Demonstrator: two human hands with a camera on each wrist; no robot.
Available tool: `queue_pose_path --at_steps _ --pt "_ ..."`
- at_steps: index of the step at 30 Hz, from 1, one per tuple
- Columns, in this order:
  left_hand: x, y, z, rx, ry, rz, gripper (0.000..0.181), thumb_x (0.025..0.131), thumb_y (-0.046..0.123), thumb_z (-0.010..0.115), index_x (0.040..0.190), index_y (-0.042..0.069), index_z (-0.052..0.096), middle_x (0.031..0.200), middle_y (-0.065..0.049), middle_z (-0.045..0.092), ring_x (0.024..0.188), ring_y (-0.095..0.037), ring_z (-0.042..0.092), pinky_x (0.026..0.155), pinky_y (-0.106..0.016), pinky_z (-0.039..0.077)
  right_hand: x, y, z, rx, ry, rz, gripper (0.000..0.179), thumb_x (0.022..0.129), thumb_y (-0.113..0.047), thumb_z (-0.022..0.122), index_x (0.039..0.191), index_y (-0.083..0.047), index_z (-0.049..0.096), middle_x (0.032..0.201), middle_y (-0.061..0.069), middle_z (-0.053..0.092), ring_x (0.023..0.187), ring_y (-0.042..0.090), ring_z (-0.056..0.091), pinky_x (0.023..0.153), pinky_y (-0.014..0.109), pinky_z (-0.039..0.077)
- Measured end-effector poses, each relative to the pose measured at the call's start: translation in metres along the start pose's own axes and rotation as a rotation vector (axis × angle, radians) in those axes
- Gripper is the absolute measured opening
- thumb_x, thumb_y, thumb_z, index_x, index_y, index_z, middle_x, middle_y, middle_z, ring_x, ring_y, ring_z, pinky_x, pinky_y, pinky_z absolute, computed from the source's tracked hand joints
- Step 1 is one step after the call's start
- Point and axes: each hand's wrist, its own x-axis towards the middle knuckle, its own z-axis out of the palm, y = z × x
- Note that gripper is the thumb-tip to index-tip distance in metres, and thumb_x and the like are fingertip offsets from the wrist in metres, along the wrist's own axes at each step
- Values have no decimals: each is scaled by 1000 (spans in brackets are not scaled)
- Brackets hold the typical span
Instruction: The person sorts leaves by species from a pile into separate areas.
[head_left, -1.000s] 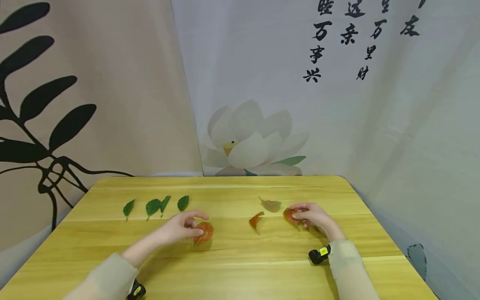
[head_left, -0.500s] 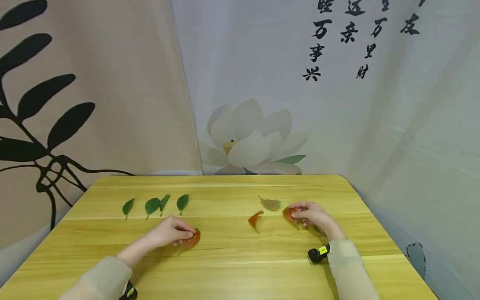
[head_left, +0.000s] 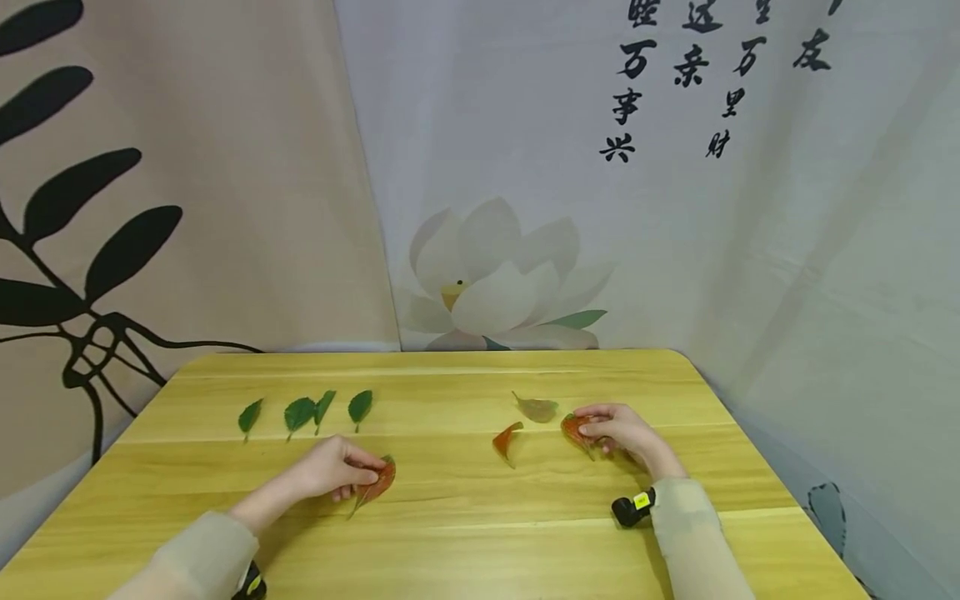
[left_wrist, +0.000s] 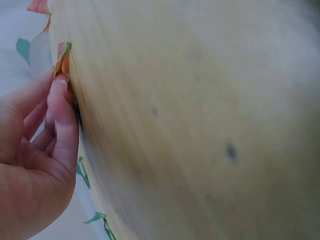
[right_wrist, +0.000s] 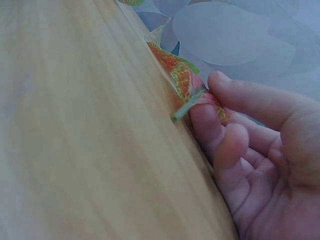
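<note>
Between thumb and fingers my left hand (head_left: 330,471) pinches a reddish-orange leaf (head_left: 378,482) low over the left-centre of the table, its stem pointing toward me. In the left wrist view the same leaf (left_wrist: 63,59) shows nearly edge-on at the fingertips. My right hand (head_left: 618,429), at the right, pinches another red-orange leaf (head_left: 575,431) with green edges. Its green stem sticks out beside the fingers in the right wrist view, where the leaf (right_wrist: 187,82) is partly covered by thumb and fingers. Left of that hand lie a curled orange leaf (head_left: 506,442) and a dull olive-brown leaf (head_left: 537,409).
Several green leaves (head_left: 298,414) form a loose row at the table's back left, beyond my left hand. The yellow wooden table (head_left: 465,550) ends at a printed curtain (head_left: 517,167) behind it. A small black camera (head_left: 632,509) sits at my right wrist.
My left hand has drawn its red leaf left and slightly toward me, turning it so the stem points down-left. My right hand stays in place with its leaf. The head view shifts slightly.
</note>
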Motion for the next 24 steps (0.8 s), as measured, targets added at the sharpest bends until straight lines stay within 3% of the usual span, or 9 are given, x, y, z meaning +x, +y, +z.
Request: queue_pose_path --at_steps 17,24 --pt "-3 -1 4 -6 -18 -15 42 89 15 72 126 -2 63 60 -6 59 47 -12 52 41 -26 47 -2 -1 2 25 -15 -5 48 90 -9 70 131 9 53 86 6 69 64 12 61 47 21 45" --pt "-5 0 3 -12 -44 -7 52 87 15 73 132 -5 57 61 -7 57 48 -12 52 42 -25 47 -3 -3 1 31 -25 -10 47 91 -8 67 132 11 52 94 8 68 67 13 61 49 21 46"
